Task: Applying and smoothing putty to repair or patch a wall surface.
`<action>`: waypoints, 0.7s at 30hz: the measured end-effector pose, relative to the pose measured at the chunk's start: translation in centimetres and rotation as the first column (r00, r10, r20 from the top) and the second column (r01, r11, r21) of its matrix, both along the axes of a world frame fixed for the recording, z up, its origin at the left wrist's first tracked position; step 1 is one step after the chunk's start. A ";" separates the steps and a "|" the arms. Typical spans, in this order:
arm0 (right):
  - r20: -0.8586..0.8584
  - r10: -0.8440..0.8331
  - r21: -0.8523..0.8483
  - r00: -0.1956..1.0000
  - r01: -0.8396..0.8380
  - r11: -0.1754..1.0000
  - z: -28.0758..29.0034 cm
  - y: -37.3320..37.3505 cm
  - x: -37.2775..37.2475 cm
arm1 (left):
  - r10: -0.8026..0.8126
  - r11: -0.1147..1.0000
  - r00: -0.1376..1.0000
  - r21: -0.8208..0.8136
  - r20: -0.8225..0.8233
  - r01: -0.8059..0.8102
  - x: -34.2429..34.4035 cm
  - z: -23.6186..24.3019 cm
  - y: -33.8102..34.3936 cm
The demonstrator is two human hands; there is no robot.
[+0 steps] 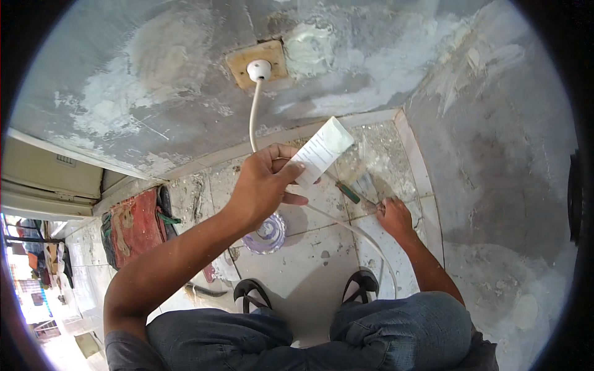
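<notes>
My left hand (272, 185) grips a pale paper packet (322, 148) with printed lines on one face, raised above the tiled floor. My right hand (394, 216) is lower, at the floor on the right, fingers curled beside a green-handled tool (348, 193) with a thin metal part; what exactly they pinch is too small to tell. Pale, blade-like items (365, 182) lie near that tool. A white cable (253, 117) runs from a round fitting (258, 70) on a wall plate (275, 55) down across the floor. A bowl (272, 235) with pale purple contents is partly behind my left arm.
Patched grey walls (495, 123) meet at a corner ahead and to the right. A worn red bag (136, 222) lies at the left by a cream panel (49, 173). My sandalled feet (359, 287) are on the tiles (303, 260). Assorted clutter (37, 253) shows at the far left.
</notes>
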State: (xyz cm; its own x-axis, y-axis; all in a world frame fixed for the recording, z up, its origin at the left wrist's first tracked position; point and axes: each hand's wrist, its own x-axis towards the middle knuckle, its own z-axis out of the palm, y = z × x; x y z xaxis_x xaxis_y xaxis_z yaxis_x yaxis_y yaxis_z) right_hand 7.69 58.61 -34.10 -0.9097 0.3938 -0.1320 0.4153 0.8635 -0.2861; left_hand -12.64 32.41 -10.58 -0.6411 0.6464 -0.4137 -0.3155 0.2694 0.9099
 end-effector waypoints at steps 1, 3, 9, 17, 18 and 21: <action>-0.029 -0.032 0.026 0.999 0.033 0.999 0.0 -0.2 0.3 | 0.005 1.000 1.000 0.006 -0.011 -0.005 0.0 0.2 0.3; -0.067 -0.064 0.053 0.996 0.068 0.996 -0.2 0.2 0.8 | 0.093 0.988 0.996 0.122 -0.014 -0.091 0.0 0.2 0.9; -0.337 -0.234 -0.116 0.912 0.206 0.972 4.9 1.0 -0.2 | 0.234 0.949 0.969 0.234 -0.082 -0.210 -0.6 0.0 1.8; -0.530 -0.283 -0.480 0.799 -0.007 0.877 20.2 -5.6 -6.6 | 0.265 0.958 0.833 0.233 -0.486 -0.169 -1.7 0.7 2.1; -0.571 -0.282 -0.517 0.771 -0.070 0.853 20.9 -6.0 -7.0 | 0.281 0.957 0.802 0.215 -0.527 -0.194 -1.8 0.9 2.1; -0.654 -0.254 -0.508 0.712 -0.166 0.845 22.4 -6.9 -7.5 | 0.254 0.967 0.722 0.156 -0.643 -0.201 -2.2 1.2 1.9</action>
